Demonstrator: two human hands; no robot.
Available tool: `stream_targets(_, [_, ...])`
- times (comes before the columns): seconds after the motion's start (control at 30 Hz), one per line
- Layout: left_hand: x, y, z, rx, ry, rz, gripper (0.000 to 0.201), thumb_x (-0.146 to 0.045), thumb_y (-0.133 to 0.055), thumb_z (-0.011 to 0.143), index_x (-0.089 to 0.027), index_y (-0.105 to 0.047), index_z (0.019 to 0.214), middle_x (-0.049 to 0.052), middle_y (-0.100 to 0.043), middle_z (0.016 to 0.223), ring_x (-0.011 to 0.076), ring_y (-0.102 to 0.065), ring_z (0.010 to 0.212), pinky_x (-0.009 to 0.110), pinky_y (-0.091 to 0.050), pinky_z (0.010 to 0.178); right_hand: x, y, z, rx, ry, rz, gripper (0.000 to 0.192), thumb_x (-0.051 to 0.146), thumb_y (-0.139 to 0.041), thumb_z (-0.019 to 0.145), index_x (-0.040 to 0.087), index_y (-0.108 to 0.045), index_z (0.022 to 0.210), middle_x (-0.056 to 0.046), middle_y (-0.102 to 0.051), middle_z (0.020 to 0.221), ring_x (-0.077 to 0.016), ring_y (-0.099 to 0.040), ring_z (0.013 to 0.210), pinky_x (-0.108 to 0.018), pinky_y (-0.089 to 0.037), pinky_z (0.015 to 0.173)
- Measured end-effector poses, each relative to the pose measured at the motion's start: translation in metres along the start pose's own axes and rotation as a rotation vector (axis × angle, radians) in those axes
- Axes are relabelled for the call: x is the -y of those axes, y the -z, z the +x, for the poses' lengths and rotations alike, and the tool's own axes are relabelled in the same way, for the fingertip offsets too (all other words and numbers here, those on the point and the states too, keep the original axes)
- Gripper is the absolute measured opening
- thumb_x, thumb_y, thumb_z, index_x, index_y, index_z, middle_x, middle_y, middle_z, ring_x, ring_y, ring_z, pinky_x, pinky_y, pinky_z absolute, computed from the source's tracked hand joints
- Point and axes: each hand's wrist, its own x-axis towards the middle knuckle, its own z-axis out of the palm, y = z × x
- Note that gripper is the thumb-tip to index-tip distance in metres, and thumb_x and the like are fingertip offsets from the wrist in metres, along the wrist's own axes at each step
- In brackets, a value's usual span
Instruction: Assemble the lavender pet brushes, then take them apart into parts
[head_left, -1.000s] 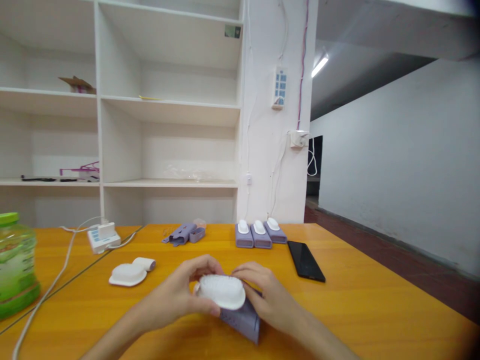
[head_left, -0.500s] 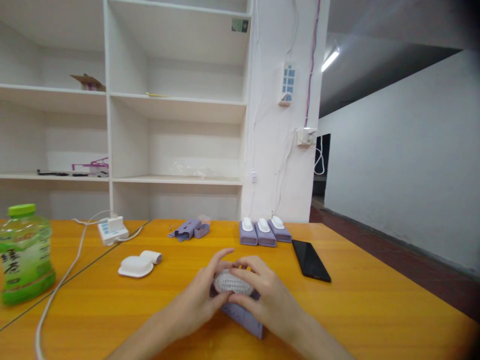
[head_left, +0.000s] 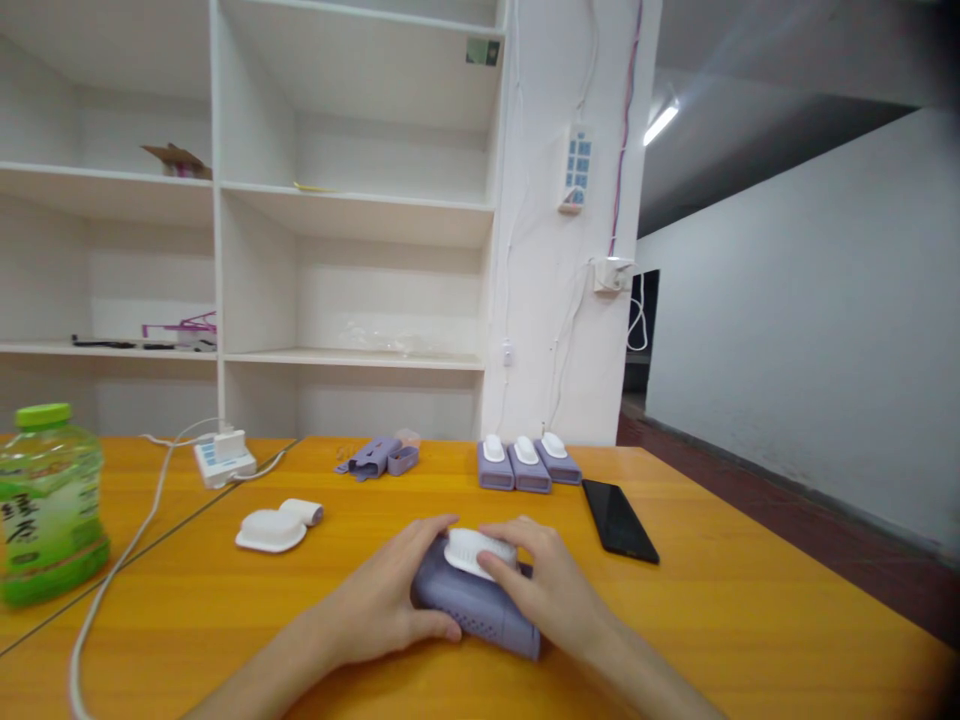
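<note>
In the head view, a purple plastic case [head_left: 480,600] with small holes along its side lies tilted on the table, close in front of me. My left hand [head_left: 401,590] is wrapped round its left end, thumb along the near side. A white oval piece [head_left: 466,550] with a ribbed edge sits against the top of the case, smooth back upward. My right hand [head_left: 544,580] grips this piece, thumb on its near edge and fingers over its far side. The palm hides the right end of the case.
Several purple cases [head_left: 495,478] topped with white ovals stand at the back. A black phone [head_left: 619,520] lies right. Leftward are a white moulded piece [head_left: 270,532], a white roll [head_left: 303,511], a power strip [head_left: 225,460], a cable [head_left: 142,540] and a green-lidded jar [head_left: 52,510]. Purple parts [head_left: 375,458] lie behind.
The white oval piece has been turned over from its textured face to its smooth back and put against the case. My left hand has moved from it to the case.
</note>
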Motion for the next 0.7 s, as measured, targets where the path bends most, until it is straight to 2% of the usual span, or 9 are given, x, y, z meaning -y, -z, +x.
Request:
stream_targets(0.17, [-0.008, -0.004, -0.001, -0.019, -0.003, -0.013, 0.096, -0.056, -0.084, 0.071, -0.032, -0.037, 0.151, 0.011, -0.048, 0.153, 0.0354, -0.046, 0.137, 0.050, -0.036, 0.117, -0.009, -0.005, 0.002, -0.011, -0.094, 0.129, 0.031, 0.040, -0.067, 0.089, 0.020, -0.076, 0.112, -0.008, -0.076, 0.115, -0.0279, -0.067, 0.109, -0.042, -0.048, 0.101])
stream_targets(0.37, [-0.003, -0.008, -0.001, -0.034, 0.029, -0.044, 0.105, -0.058, -0.086, 0.067, -0.031, -0.033, 0.154, 0.012, -0.048, 0.152, 0.0375, -0.046, 0.137, 0.051, -0.036, 0.116, -0.008, -0.006, 0.004, -0.027, -0.078, 0.155, 0.029, 0.039, -0.069, 0.088, 0.021, -0.077, 0.110, -0.007, -0.076, 0.113, -0.0282, -0.067, 0.108, -0.042, -0.049, 0.101])
stream_targets(0.5, [-0.005, -0.011, 0.001, -0.053, 0.044, -0.062, 0.104, -0.056, -0.086, 0.068, -0.031, -0.033, 0.154, 0.011, -0.049, 0.151, 0.0371, -0.045, 0.138, 0.050, -0.034, 0.117, -0.011, -0.005, 0.008, -0.038, -0.109, 0.220, 0.031, 0.041, -0.070, 0.087, 0.019, -0.078, 0.106, -0.008, -0.078, 0.108, -0.0284, -0.070, 0.103, -0.041, -0.051, 0.096])
stream_targets(0.7, [-0.008, -0.009, 0.007, -0.063, 0.122, -0.109, 0.106, -0.059, -0.087, 0.064, -0.029, -0.034, 0.151, 0.013, -0.058, 0.138, 0.0362, -0.053, 0.128, 0.049, -0.039, 0.110, -0.019, -0.004, 0.011, -0.022, -0.125, 0.269, 0.034, 0.043, -0.071, 0.085, 0.017, -0.078, 0.106, -0.009, -0.078, 0.108, -0.0279, -0.071, 0.100, -0.039, -0.053, 0.092])
